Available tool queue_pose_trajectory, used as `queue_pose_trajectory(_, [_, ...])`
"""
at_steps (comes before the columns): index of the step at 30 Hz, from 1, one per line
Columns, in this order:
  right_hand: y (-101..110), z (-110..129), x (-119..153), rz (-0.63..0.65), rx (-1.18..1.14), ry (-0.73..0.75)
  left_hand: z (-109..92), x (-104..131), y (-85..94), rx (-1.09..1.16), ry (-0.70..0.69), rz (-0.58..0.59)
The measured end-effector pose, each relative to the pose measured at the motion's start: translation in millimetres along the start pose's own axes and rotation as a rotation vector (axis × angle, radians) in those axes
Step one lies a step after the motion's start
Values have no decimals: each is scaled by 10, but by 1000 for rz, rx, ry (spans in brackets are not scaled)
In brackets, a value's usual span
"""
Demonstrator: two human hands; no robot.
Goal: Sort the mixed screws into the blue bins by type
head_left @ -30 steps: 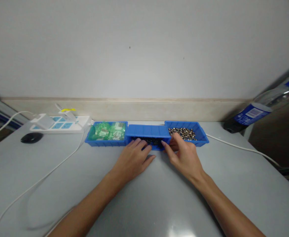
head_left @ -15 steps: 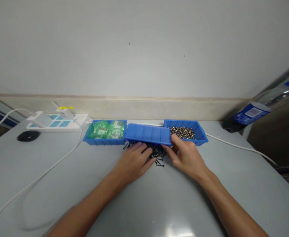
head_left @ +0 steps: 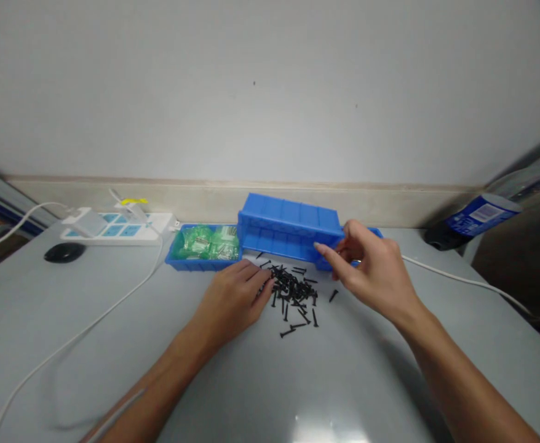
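A blue tray (head_left: 293,215), tipped on its side with its opening facing me, is held above the table by my right hand (head_left: 374,264), thumb and fingers pinching its right end. Below it, a loose pile of black screws (head_left: 291,288) lies on the table, some scattered toward me. My left hand (head_left: 237,292) rests at the pile's left edge, fingers bent together; whether they hold any screws is hidden.
A blue bin (head_left: 203,265) with green bags (head_left: 200,241) stands left. Another blue bin (head_left: 375,232) is mostly hidden behind my right hand. Further out are a power strip (head_left: 152,235), black mouse (head_left: 64,252), white cables and a bottle (head_left: 477,212).
My right hand has lifted the blue tray up off the pile and tilted it, uncovering the black screws, which are now spread wider. My left hand has shifted slightly left and down in view.
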State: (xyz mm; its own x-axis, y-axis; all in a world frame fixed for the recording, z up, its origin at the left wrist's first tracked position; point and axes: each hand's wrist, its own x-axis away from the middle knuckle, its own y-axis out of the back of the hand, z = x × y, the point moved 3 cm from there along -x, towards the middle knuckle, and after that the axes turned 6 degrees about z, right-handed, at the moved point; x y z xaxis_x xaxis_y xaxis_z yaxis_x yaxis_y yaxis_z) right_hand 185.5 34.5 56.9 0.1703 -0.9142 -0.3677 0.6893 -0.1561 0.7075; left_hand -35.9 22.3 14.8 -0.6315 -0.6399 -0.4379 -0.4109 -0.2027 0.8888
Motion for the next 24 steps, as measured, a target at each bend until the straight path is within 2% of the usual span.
queue_pose_trajectory(7, [38, 10, -527, 96, -64, -158, 4, 17, -101, -41, 26, 19])
queue_pose_trajectory(13, [-66, -142, -707, 135, -94, -286, -52, 87, -320, -71, 168, 218])
queue_pose_trajectory(17, [-146, -271, -770, 253, -93, -364, -90, 90, -332, -85, 228, 252])
queue_pose_trajectory(20, [-193, -303, -758, 318, 56, -358, -130, 52, -264, -39, 200, 242])
queue_pose_trajectory(24, [-210, -210, -608, 209, 369, -228, -148, 19, -179, -5, 155, 133])
